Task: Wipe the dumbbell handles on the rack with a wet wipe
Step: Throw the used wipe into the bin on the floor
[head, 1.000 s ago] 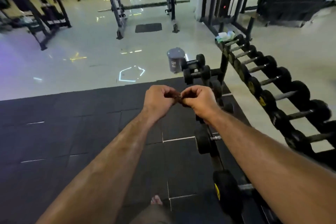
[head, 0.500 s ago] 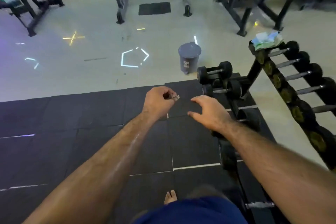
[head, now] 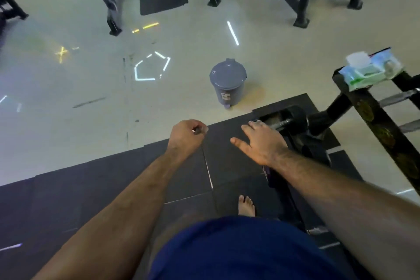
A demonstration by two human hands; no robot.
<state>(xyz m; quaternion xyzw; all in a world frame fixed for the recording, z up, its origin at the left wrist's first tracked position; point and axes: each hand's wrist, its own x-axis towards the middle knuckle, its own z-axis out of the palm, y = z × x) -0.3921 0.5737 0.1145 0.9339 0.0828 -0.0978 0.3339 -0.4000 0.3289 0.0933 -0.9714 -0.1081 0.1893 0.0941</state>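
our left hand (head: 186,132) curls its fingers around a small wadded dark scrap, likely the used wipe; limp and light, it needs only a pinch. our right hand (head: 261,141) is spread flat, fingertips just short of the black round-headed dumbbell (head: 293,119) and its knurled steel handle (head: 277,124); heavy and rigid, it stays racked. beyond the fingers sits the white-and-green soft wet wipe pack (head: 369,69)

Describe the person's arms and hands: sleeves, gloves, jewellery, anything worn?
Both forearms are bare up to the frame edge: no sleeves, gloves, watch or wristbands. The left hand shows no ring. The right hand has something pale at a fingertip, too blurred to identify. Below the arms, dark blue clothing and one bare foot are visible.
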